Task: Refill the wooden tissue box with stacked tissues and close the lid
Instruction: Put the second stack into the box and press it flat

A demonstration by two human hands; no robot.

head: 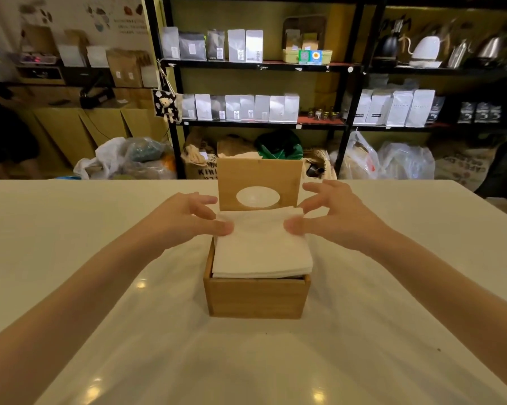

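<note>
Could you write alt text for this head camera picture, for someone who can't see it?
Two bare hands, left hand and right hand, hold a stack of white tissues over an open wooden box on a white table. Its lid stands upright behind, and shelves of bags fill the background.

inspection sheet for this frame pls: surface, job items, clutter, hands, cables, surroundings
Surface: white table, glossy, with light reflections.
Job's things: wooden tissue box near table centre; lid standing upright at the back, oval slot visible; tissue stack sits in the box opening, its top above the rim, not fully seated.
Clutter: nothing seen on the table.
Hands: left hand and right hand grip the stack's far corners, thumbs on top.
Cables: nothing seen.
Surroundings: black shelves with white pouches and kettles; plastic bags and sacks on the floor behind.
</note>
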